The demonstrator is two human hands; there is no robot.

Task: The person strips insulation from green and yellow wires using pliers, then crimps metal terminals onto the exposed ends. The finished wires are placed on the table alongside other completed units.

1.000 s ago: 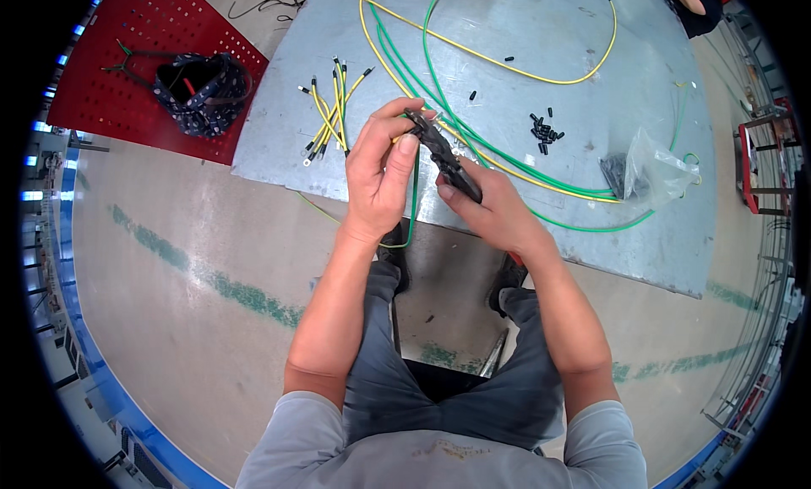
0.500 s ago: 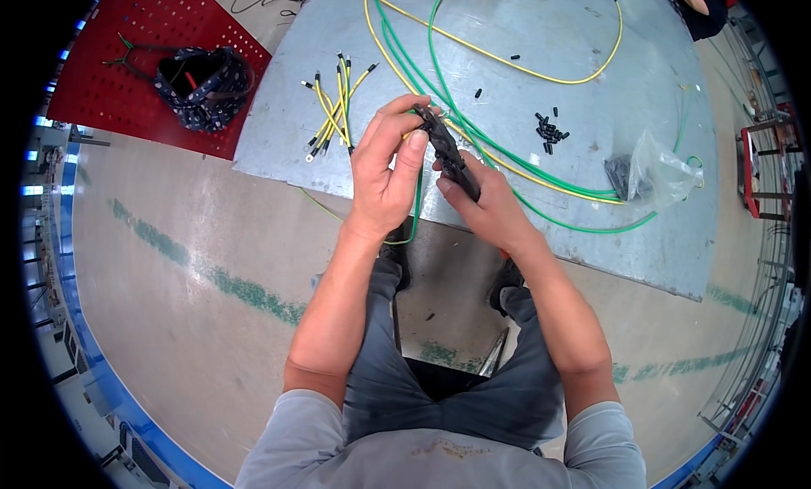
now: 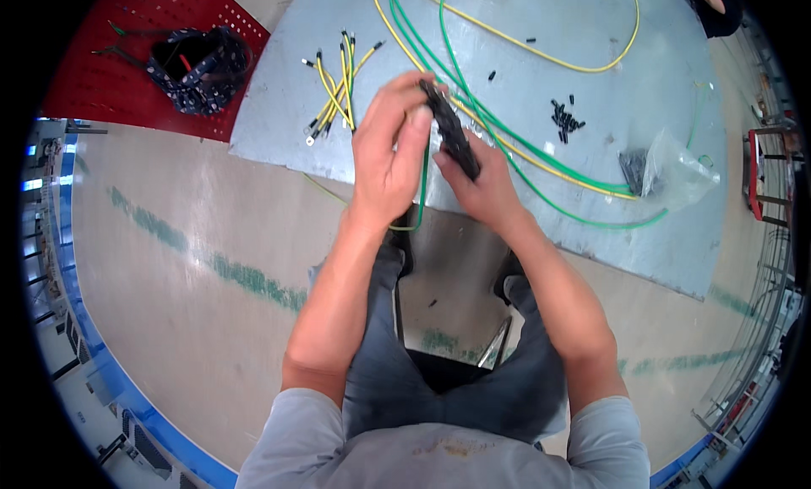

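Note:
In my right hand is a black hand tool that looks like crimping pliers, slanting with its head up toward my left fingers. My left hand is closed at the tool's head, thumb and fingers pinched there. A green-and-yellow wire hangs below my left hand over the table's near edge; its end at the jaws is hidden by my fingers. Left of my hands lies a bunch of short yellow-green wires with black sleeves and metal lugs on their ends.
Long green cables and a yellow cable curve across the grey metal table. Several small black sleeves lie in a pile, near a clear plastic bag. A patterned bag rests on a red perforated panel.
My view has shifted slightly, so the table's things sit a little differently. Both hands stay together at the tool, which has turned slightly more upright.

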